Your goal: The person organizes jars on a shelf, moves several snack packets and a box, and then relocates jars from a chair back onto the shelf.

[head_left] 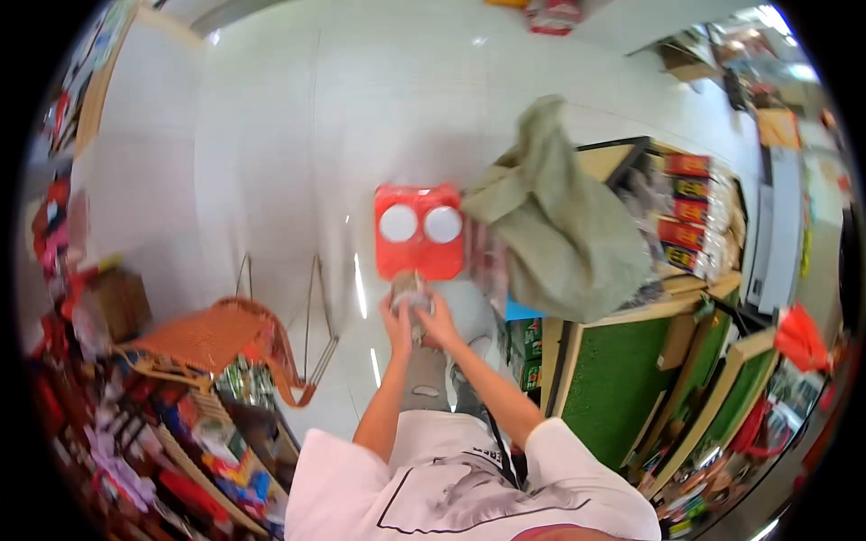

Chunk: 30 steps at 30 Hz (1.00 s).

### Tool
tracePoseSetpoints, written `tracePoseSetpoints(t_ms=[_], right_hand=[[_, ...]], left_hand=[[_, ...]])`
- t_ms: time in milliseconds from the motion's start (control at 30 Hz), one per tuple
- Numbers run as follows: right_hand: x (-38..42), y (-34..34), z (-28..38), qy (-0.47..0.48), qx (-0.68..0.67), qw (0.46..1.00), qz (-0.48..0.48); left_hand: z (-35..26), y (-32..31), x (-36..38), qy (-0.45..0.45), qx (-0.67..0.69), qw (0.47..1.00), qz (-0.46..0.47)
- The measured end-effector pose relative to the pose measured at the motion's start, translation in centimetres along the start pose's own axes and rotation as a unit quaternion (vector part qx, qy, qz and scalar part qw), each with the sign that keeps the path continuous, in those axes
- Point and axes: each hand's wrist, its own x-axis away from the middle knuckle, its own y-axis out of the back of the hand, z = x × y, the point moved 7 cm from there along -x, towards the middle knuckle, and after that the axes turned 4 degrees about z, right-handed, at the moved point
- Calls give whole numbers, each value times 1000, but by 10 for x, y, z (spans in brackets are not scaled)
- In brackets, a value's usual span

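Note:
In front of my body, my left hand (395, 322) and my right hand (438, 321) close from both sides around a small round container (409, 287). It looks clear or pale with a brownish top, and blur hides its exact kind. Just beyond it stands a red plastic stool (419, 261). Two white round pieces rest side by side on the stool: a left white disc (398, 223) and a right white disc (442, 224). Whether these are lids or whole containers cannot be made out.
An orange-brown woven chair (207, 335) with metal legs stands at left, near packed goods. To the right, an olive-green cloth (573, 221) drapes over a wooden-edged shelf unit (622, 383). Red and black boxes (690, 212) are stacked there. Shiny pale floor tiles (271, 126) stretch ahead.

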Motion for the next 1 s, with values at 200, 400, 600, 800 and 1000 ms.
tracePoseSetpoints(t_ms=[200,400,600,800,1000], right_hand=[[202,138,63,54,26,974,-219],[414,292,86,187,-91,850,-484],[635,420,122,298,-47,703,-644],[763,546,125,286,85,624,-722],[815,654,84,64,195,607,-767]], left_hand=[[-80,-98,172,-63,4,963,260],[-169,-254,389,-286,-82,790,535],[-203,-383,634,-352,-7,646,677],[-232,-498,807,-431,-15,545,719],[-197,-622,883,-442,-134,480,745]])
